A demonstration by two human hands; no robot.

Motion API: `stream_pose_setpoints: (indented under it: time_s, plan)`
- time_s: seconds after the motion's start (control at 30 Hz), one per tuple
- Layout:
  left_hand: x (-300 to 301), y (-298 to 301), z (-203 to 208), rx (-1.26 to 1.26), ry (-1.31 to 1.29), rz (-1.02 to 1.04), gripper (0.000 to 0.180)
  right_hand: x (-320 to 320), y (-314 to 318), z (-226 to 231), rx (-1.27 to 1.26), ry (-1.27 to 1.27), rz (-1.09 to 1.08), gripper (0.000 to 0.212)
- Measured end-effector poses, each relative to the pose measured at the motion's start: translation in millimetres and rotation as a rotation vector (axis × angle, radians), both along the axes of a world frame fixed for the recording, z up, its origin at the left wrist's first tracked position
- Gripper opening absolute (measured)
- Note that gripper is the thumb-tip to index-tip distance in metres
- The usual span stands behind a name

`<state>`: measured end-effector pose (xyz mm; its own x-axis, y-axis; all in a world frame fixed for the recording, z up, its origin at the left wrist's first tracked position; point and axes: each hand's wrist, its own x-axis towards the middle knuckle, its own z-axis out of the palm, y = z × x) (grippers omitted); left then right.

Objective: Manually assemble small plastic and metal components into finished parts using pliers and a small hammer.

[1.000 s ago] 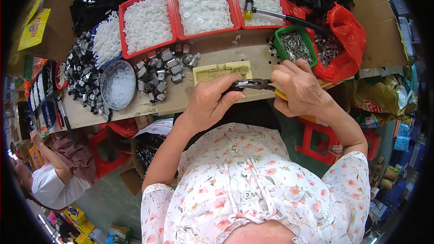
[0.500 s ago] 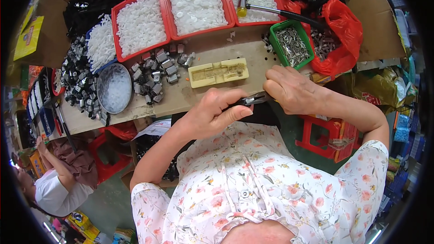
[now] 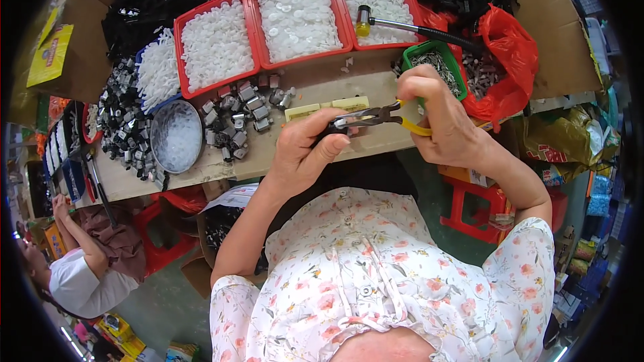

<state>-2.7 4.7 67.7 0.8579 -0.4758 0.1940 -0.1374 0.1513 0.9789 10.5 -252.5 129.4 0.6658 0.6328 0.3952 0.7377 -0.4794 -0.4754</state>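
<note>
My left hand (image 3: 303,151) is closed around a small black part (image 3: 333,133) with a shiny end, held above the front edge of the table. My right hand (image 3: 446,121) grips yellow-handled pliers (image 3: 414,127), whose handles are spread apart. The grey jaws point left and reach the shiny end of the part; whether they touch it I cannot tell. Behind my left hand lies a cream-coloured block (image 3: 349,103) with a recess, partly covered by that hand and the pliers.
Red trays (image 3: 218,47) of white plastic pieces line the back. A hammer (image 3: 416,28) lies over the right one. Near my right hand are a green tray (image 3: 459,70) of metal pins and a red bag (image 3: 513,60). Left stand metal-and-black parts (image 3: 235,117) and a round bowl (image 3: 176,135).
My right hand has risen and the pliers' yellow handles now show, spread apart. My left hand has shifted slightly left and up with the black part, covering more of the cream block.
</note>
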Motion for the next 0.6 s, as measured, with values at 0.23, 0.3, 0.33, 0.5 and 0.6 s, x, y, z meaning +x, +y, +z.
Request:
stream_pose_setpoints:
  time_s: [0.23,0.3,0.33,0.5,0.6]
  plan:
    - [0,6,-9,-0.044,0.0,0.07,0.04,-7,-1,-4,-0.155,-0.008,-0.036,0.033]
    - [-2,2,-9,-0.033,-0.01,0.118,0.036,-10,2,-7,-0.194,0.004,-0.069,0.028]
    - [-2,1,-9,-0.021,-0.019,0.164,0.032,-11,3,-9,-0.192,-0.014,-0.086,0.03]
    - [-1,-2,-9,0.059,-0.087,0.195,0.03,-18,10,-10,-0.338,-0.028,-0.166,0.036]
    - [-2,-5,-5,0.14,-0.181,0.207,0.03,-20,10,-14,-0.343,0.009,-0.143,0.038]
